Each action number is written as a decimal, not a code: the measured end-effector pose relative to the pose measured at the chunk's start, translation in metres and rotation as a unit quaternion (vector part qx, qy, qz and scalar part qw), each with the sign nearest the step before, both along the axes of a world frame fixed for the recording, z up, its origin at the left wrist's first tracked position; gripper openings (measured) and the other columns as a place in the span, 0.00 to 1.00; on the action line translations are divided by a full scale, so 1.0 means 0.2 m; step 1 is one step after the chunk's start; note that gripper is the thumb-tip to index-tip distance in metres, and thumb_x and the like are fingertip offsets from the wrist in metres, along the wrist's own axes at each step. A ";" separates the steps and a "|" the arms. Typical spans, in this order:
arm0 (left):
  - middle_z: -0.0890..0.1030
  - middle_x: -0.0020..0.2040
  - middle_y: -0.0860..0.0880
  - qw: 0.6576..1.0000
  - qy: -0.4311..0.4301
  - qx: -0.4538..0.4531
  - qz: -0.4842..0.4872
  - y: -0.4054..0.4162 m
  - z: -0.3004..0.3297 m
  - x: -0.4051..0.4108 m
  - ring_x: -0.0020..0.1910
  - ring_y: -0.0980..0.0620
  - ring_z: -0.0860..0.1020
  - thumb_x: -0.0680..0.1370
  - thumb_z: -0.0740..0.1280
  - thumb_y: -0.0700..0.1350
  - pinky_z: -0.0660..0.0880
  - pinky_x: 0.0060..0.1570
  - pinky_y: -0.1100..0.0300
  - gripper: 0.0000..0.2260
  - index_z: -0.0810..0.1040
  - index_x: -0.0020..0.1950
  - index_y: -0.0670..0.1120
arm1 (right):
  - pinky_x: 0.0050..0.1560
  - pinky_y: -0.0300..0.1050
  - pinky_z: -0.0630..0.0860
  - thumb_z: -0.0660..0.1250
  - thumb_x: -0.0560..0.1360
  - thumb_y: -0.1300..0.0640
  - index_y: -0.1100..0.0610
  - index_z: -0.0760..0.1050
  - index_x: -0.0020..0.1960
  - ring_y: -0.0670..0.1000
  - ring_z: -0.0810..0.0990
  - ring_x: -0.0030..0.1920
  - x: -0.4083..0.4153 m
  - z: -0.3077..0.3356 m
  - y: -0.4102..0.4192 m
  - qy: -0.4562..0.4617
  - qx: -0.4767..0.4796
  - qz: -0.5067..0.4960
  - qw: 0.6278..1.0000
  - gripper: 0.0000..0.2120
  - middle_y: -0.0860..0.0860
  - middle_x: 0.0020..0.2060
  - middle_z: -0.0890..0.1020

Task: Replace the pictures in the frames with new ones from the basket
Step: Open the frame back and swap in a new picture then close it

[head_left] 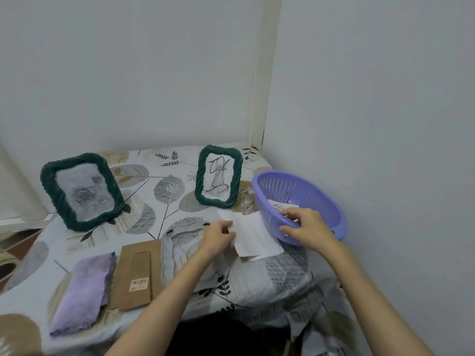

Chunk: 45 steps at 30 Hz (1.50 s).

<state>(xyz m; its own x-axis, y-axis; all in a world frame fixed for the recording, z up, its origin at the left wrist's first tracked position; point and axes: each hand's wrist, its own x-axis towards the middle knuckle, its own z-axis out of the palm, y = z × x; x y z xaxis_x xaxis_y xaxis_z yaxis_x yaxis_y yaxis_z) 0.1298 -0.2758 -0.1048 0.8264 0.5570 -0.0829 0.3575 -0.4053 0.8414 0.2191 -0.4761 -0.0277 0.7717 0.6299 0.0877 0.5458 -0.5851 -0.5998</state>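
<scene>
Two dark green rope-edged frames stand on the table: a large frame (81, 192) at the left with a grey flower picture, and a small frame (218, 176) near the middle with a black scribble drawing. A purple basket (321, 199) at the right holds paper pictures (279, 206). White paper sheets (257, 236) lie in front of the small frame. My left hand (218, 238) pinches the left edge of these sheets. At the basket's near rim, my right hand (305, 227) has its fingers on the rim and over the papers inside.
A brown cardboard frame backing (137, 276) with a fold-out stand lies flat at the front left, next to a lilac cloth (82, 294). The leaf-patterned tablecloth (167, 191) covers the table. Walls close in behind and at the right.
</scene>
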 end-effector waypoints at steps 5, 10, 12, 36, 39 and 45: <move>0.76 0.63 0.45 0.982 0.065 0.161 -0.069 -0.03 -0.05 0.06 0.65 0.46 0.72 0.75 0.64 0.43 0.63 0.66 0.57 0.19 0.72 0.66 0.45 | 0.53 0.47 0.74 0.69 0.70 0.59 0.53 0.78 0.57 0.51 0.79 0.48 -0.02 -0.01 0.02 -0.009 -0.009 0.010 1.000 0.16 0.50 0.49 0.83; 0.68 0.69 0.45 0.938 0.137 0.303 -0.104 -0.03 -0.12 0.06 0.75 0.44 0.54 0.75 0.65 0.53 0.48 0.73 0.49 0.20 0.71 0.66 0.51 | 0.52 0.45 0.74 0.70 0.69 0.55 0.47 0.76 0.59 0.49 0.79 0.51 -0.09 -0.10 0.01 0.002 -0.038 0.014 0.999 0.18 0.46 0.51 0.82; 0.65 0.70 0.46 0.938 0.131 0.305 -0.102 -0.03 -0.12 0.07 0.75 0.43 0.52 0.75 0.65 0.54 0.49 0.73 0.49 0.20 0.72 0.65 0.51 | 0.52 0.44 0.73 0.70 0.70 0.54 0.47 0.76 0.59 0.48 0.78 0.51 -0.09 -0.12 0.01 -0.006 -0.052 0.013 0.999 0.18 0.45 0.51 0.81; 0.75 0.64 0.50 0.988 -0.134 -0.056 -0.042 -0.17 0.11 0.10 0.63 0.55 0.73 0.73 0.70 0.48 0.67 0.63 0.61 0.25 0.70 0.68 0.48 | 0.45 0.46 0.72 0.68 0.71 0.67 0.63 0.71 0.57 0.58 0.79 0.55 0.35 -0.14 0.13 0.090 -0.201 -0.233 0.947 0.16 0.57 0.47 0.80; 0.71 0.68 0.50 0.989 -0.124 -0.058 -0.050 -0.17 0.11 0.10 0.68 0.53 0.68 0.73 0.70 0.48 0.64 0.65 0.59 0.25 0.69 0.69 0.49 | 0.47 0.50 0.73 0.62 0.74 0.63 0.63 0.73 0.52 0.61 0.77 0.55 0.35 -0.13 0.12 0.030 -0.159 -0.251 0.955 0.08 0.60 0.54 0.77; 0.67 0.71 0.50 0.977 -0.193 -0.087 -0.030 -0.18 0.23 0.07 0.71 0.53 0.64 0.79 0.60 0.49 0.61 0.65 0.63 0.18 0.68 0.68 0.48 | 0.45 0.48 0.74 0.66 0.73 0.55 0.60 0.82 0.43 0.60 0.78 0.50 0.16 -0.02 0.19 -0.065 0.081 -0.197 0.975 0.09 0.57 0.46 0.83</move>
